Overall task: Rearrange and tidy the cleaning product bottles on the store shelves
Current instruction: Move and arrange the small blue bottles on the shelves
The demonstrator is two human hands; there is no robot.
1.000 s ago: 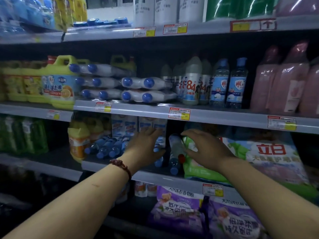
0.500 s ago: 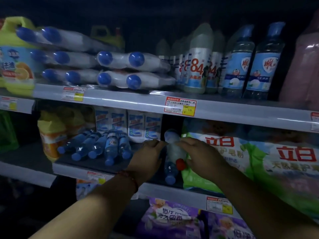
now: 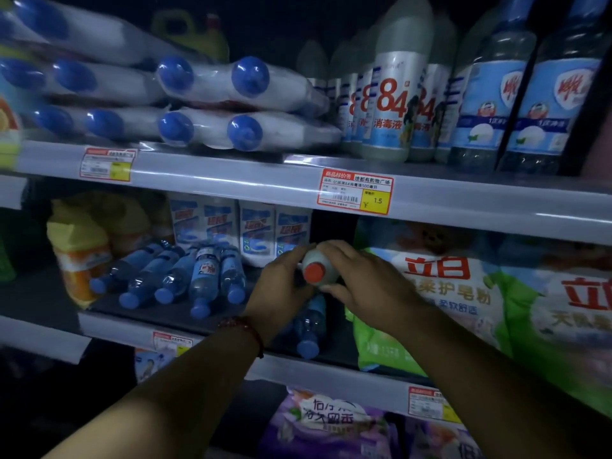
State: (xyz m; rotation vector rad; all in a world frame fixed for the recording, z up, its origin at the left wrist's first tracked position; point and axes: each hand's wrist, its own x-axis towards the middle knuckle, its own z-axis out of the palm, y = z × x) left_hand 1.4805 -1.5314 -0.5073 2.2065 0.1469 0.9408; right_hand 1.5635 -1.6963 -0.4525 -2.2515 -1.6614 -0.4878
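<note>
Red-capped white bottle (image 3: 314,265), lying cap-outward, is clasped on either side by the left hand (image 3: 281,288) and right hand (image 3: 362,281), seemingly to align it with the neighbouring blue-capped bottles (image 3: 198,276).

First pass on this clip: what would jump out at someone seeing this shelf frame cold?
Dead centre, the left hand and right hand hold a white red-capped bottle over the middle shelf, with a green-and-white bag to its right. On the shelf above, blue-capped bottles lie stacked on their sides, left of upright 84 bottles.
</note>
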